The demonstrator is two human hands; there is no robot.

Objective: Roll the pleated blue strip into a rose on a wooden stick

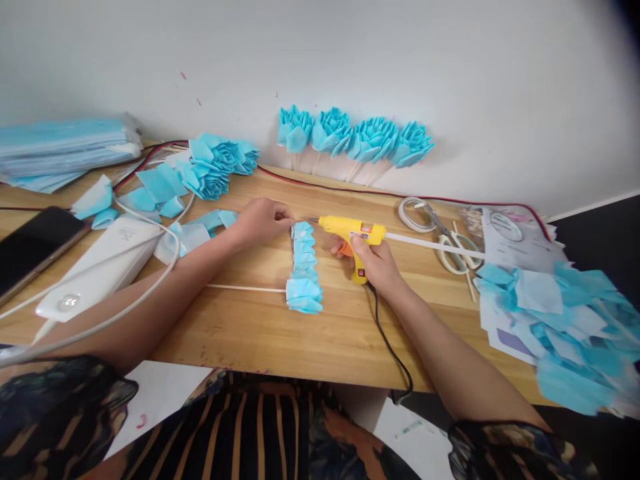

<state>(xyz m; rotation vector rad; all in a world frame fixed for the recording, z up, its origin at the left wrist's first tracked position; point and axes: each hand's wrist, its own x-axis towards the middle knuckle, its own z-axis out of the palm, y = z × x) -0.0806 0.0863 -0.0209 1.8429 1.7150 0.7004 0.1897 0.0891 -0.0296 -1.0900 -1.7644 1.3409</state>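
Note:
My right hand (373,263) is wrapped round the handle of a yellow hot glue gun (350,233), with a long white glue stick (430,245) out of its back. The nozzle points left, just above the top end of a pleated blue strip (304,257). My left hand (265,220) pinches that top end between thumb and fingertips. At its lower end the strip is rolled round a thin wooden stick (247,288), which lies flat on the table toward the left.
Four finished blue flowers on sticks lean on the wall, among them one flower (375,140). Scissors (450,240) and a tape roll (417,213) lie right, near cut blue pieces (565,320). A white power strip (105,267), phone (37,247) and masks (65,147) are left.

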